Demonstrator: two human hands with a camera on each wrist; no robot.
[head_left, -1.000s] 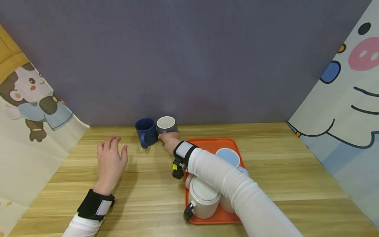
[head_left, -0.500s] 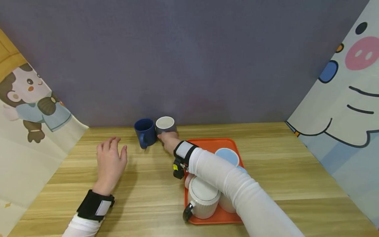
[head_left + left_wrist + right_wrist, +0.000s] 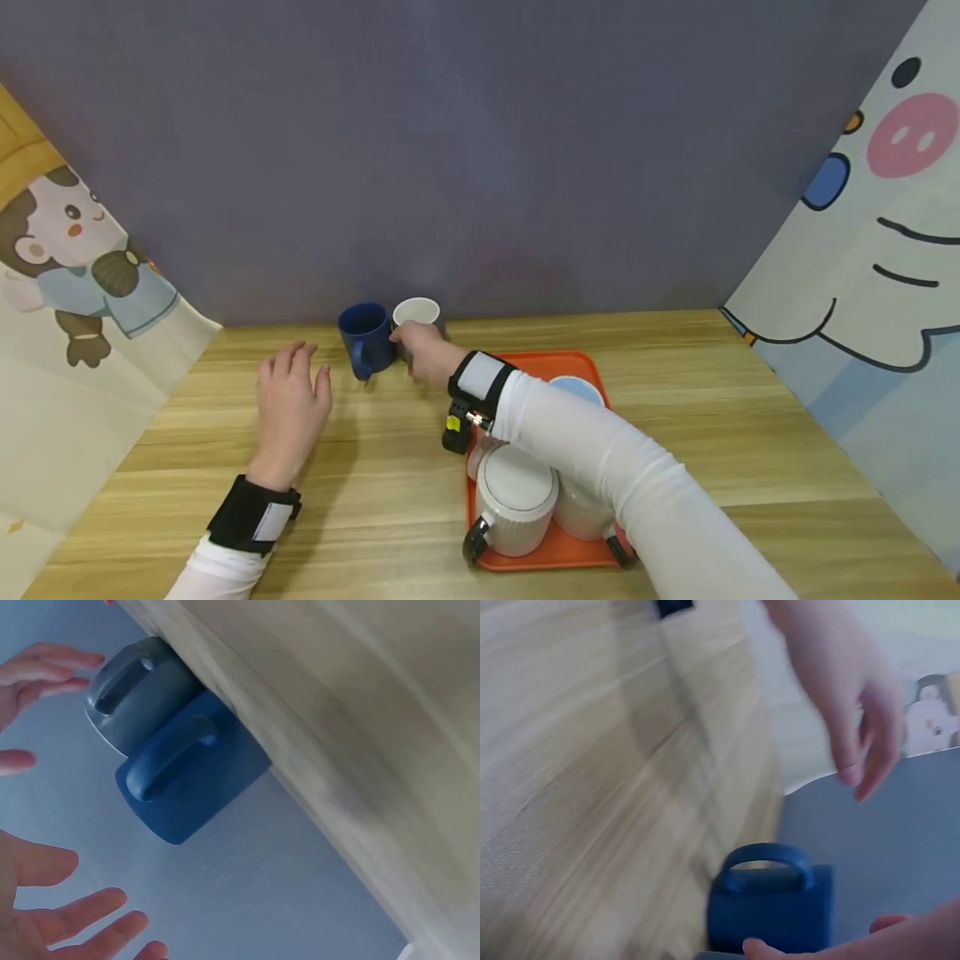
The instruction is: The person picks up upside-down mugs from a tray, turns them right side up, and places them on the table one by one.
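Note:
A grey mug [image 3: 417, 312] with a white inside stands upright at the back of the table, close beside a dark blue mug [image 3: 366, 340]. My right hand [image 3: 429, 353] is right in front of the grey mug and overlaps it in the head view. In the left wrist view, the fingers of my right hand [image 3: 37, 679] are extended near the grey mug [image 3: 142, 694], not curled round its handle. My left hand [image 3: 292, 412] hovers over the table to the left of the blue mug, fingers relaxed and apart, holding nothing.
An orange tray [image 3: 555, 362] lies at the right under my right forearm. On it are a white ribbed mug [image 3: 517, 500] with a black handle, another white mug [image 3: 581, 508] and a light blue round piece [image 3: 577, 387]. A grey wall [image 3: 480, 167] rises behind the table [image 3: 750, 433].
My right hand has lifted slightly off the grey mug and its forearm has shifted right. My left hand has moved slightly to the right. The mugs stay beside each other.

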